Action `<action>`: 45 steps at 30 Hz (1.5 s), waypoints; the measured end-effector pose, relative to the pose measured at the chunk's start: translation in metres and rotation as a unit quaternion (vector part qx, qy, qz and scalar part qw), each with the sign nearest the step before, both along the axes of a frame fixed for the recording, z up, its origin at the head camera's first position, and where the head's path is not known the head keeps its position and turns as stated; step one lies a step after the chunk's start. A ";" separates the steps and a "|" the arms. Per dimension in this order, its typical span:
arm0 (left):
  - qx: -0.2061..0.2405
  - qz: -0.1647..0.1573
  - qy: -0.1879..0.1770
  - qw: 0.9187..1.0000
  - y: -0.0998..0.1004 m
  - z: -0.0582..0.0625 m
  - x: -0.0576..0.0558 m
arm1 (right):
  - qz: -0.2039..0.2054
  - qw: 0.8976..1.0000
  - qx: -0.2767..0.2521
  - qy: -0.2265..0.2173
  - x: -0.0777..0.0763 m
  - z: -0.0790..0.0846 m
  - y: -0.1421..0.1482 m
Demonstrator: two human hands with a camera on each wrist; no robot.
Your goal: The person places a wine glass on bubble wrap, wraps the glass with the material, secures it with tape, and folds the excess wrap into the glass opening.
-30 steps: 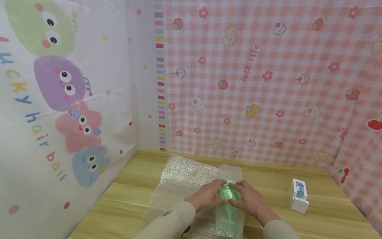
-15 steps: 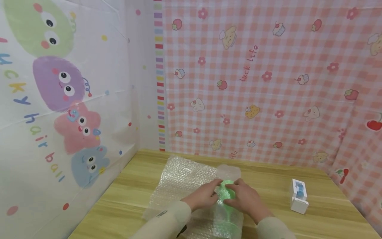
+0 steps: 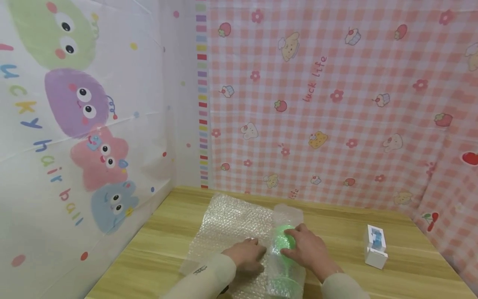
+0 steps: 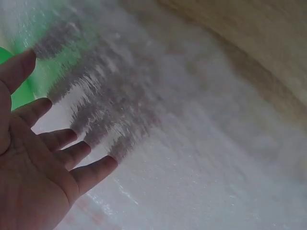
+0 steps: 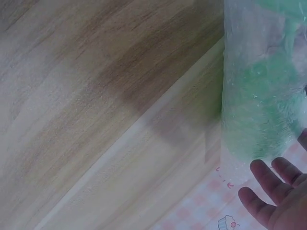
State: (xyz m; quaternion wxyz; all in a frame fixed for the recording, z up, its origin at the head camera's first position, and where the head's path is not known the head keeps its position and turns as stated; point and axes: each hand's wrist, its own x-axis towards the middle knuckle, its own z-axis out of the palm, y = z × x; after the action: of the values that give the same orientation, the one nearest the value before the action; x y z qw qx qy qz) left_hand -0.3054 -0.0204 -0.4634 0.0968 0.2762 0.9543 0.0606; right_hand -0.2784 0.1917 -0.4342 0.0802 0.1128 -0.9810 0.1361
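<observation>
A green stemmed goblet [image 3: 285, 243] lies on its side, rolled in clear bubble wrap [image 3: 235, 220]. Its bowl points away from me and its foot toward me. My right hand [image 3: 310, 249] holds the bowl from the right, thumb and index finger bent onto the wrapped surface. Left of the roll, my left hand [image 3: 244, 255] lies over the flat part of the sheet. In the left wrist view its fingers are spread, and their tips meet the plastic. The right wrist view shows the wrapped goblet [image 5: 261, 105] beside the loosely bent fingers.
A small white tape dispenser [image 3: 376, 247] with a blue roll stands on the wooden table [image 3: 336, 216] at the right. A white printed sheet [image 3: 149, 95] hangs on the left, and pink checked cloth [image 3: 347, 124] hangs behind and on the right.
My left hand has let go of the goblet's left side and moved left and toward me onto the flat bubble wrap. The right hand stays on the bowl.
</observation>
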 end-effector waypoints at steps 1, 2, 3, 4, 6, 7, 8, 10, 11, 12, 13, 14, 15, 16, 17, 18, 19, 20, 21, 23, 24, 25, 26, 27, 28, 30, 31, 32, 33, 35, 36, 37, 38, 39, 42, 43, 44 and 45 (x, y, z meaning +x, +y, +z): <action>-0.003 -0.001 0.001 1.000 0.000 0.000 0.000 | -0.004 1.000 0.001 -0.001 0.000 0.000 0.000; -0.006 0.000 0.002 1.000 0.001 0.000 0.000 | -0.008 1.000 0.001 -0.002 0.000 0.000 0.000; -0.010 0.002 0.001 1.000 0.001 0.000 0.000 | -0.010 1.000 0.000 -0.003 -0.001 0.000 0.000; -0.015 0.005 0.001 1.000 0.002 0.000 0.000 | -0.011 1.000 -0.001 -0.004 -0.001 0.001 0.000; -0.025 0.008 0.003 1.000 0.003 0.000 0.002 | -0.015 1.000 -0.002 -0.008 -0.001 0.001 -0.001; -0.029 0.009 0.003 1.000 0.004 0.000 0.003 | -0.015 1.000 -0.002 -0.008 -0.001 0.001 -0.001; -0.035 0.008 0.006 0.999 0.005 0.000 0.004 | -0.016 1.000 -0.002 -0.009 -0.002 0.001 -0.002; -0.046 0.004 0.013 0.999 0.007 0.001 0.007 | -0.014 1.000 0.001 -0.007 -0.002 0.001 -0.003; -0.051 0.001 0.018 0.999 0.007 0.001 0.009 | -0.014 1.000 0.004 -0.007 -0.002 0.001 -0.003; -0.053 0.000 0.020 0.998 0.008 0.002 0.010 | -0.014 1.000 0.006 -0.007 -0.002 0.001 -0.004; -0.056 -0.003 0.023 0.998 0.008 0.002 0.011 | -0.012 1.000 0.007 -0.007 -0.002 0.000 -0.004; -0.060 -0.005 0.027 0.998 0.009 0.003 0.012 | -0.012 1.000 0.009 -0.007 -0.002 0.000 -0.005; -0.061 -0.006 0.030 0.998 0.008 0.004 0.013 | -0.010 1.000 0.010 -0.008 -0.002 0.000 -0.005; -0.062 -0.009 0.034 0.997 0.008 0.004 0.013 | -0.009 1.000 0.011 -0.008 -0.001 0.000 -0.006; -0.059 -0.010 0.035 0.998 0.007 0.005 0.012 | -0.008 1.000 0.012 -0.008 -0.001 0.000 -0.007; -0.055 -0.013 0.034 0.998 0.006 0.005 0.011 | -0.006 1.000 0.012 -0.007 -0.001 0.000 -0.008; -0.047 -0.017 0.034 0.998 0.005 0.006 0.010 | -0.005 1.000 0.013 -0.005 -0.001 0.000 -0.009; -0.039 -0.022 0.034 0.998 0.004 0.007 0.008 | -0.004 1.000 0.014 -0.004 0.000 0.000 -0.010; -0.030 -0.025 0.034 0.999 0.003 0.007 0.005 | -0.003 1.000 0.014 -0.003 0.000 0.000 -0.010; -0.001 -0.021 0.031 0.999 0.002 0.007 0.000 | -0.003 1.000 0.014 -0.002 0.000 0.000 -0.011; 0.015 -0.017 0.032 0.999 0.002 0.008 -0.002 | -0.003 1.000 0.014 -0.002 0.000 0.000 -0.012; 0.034 -0.010 0.035 0.999 0.002 0.008 -0.004 | -0.003 1.000 0.014 -0.002 0.000 0.000 -0.012; 0.055 -0.001 0.039 0.998 0.003 0.008 -0.005 | -0.003 1.000 0.012 -0.003 0.000 0.000 -0.012; 0.081 0.011 0.040 0.996 0.004 0.009 -0.007 | -0.004 1.000 0.011 -0.003 0.000 0.000 -0.012; 0.109 0.023 0.042 0.993 0.005 0.009 -0.008 | -0.004 1.000 0.009 -0.003 0.000 -0.001 -0.012; 0.163 0.039 0.047 0.985 0.008 0.010 -0.010 | -0.004 1.000 0.006 -0.001 0.000 -0.002 -0.012; 0.191 0.046 0.043 0.979 0.009 0.010 -0.011 | -0.003 1.000 0.003 0.001 -0.001 -0.003 -0.011; 0.221 0.053 0.032 0.973 0.011 0.011 -0.011 | -0.003 1.000 0.001 0.001 -0.001 -0.004 -0.010; 0.248 0.055 0.019 0.967 0.012 0.011 -0.011 | -0.003 1.000 0.000 0.001 -0.001 -0.005 -0.010; 0.295 0.059 -0.016 0.954 0.016 0.012 -0.011 | -0.004 1.000 -0.005 -0.001 -0.001 -0.006 -0.007; 0.314 0.061 -0.035 0.947 0.018 0.012 -0.011 | -0.005 1.000 -0.009 -0.003 -0.001 -0.007 -0.006; 0.329 0.062 -0.052 0.941 0.021 0.011 -0.010 | -0.005 1.000 -0.012 -0.005 -0.002 -0.008 -0.005; 0.339 0.058 -0.064 0.937 0.023 0.011 -0.010 | -0.006 1.000 -0.014 -0.006 -0.002 -0.008 -0.004; 0.339 0.049 -0.060 0.938 0.026 0.010 -0.010 | -0.008 1.000 -0.017 -0.006 -0.002 -0.009 -0.003; 0.326 0.021 -0.018 0.945 0.033 0.005 -0.009 | -0.004 0.999 -0.031 -0.002 -0.001 -0.009 -0.001; 0.321 0.014 -0.002 0.947 0.035 0.003 -0.009 | 0.000 0.999 -0.036 0.001 0.000 -0.009 0.001; 0.319 0.008 0.012 0.948 0.036 0.002 -0.008 | 0.004 0.999 -0.041 0.003 0.000 -0.009 0.002; 0.316 0.006 0.024 0.948 0.037 0.002 -0.008 | 0.009 0.999 -0.047 0.004 0.000 -0.009 0.003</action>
State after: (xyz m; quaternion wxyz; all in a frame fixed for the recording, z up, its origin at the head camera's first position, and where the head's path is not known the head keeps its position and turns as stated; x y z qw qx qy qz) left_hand -0.3133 0.0165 -0.4614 -0.0187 0.2881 0.8899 0.3531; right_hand -0.2782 0.1948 -0.4428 0.0881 0.1181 -0.9722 0.1818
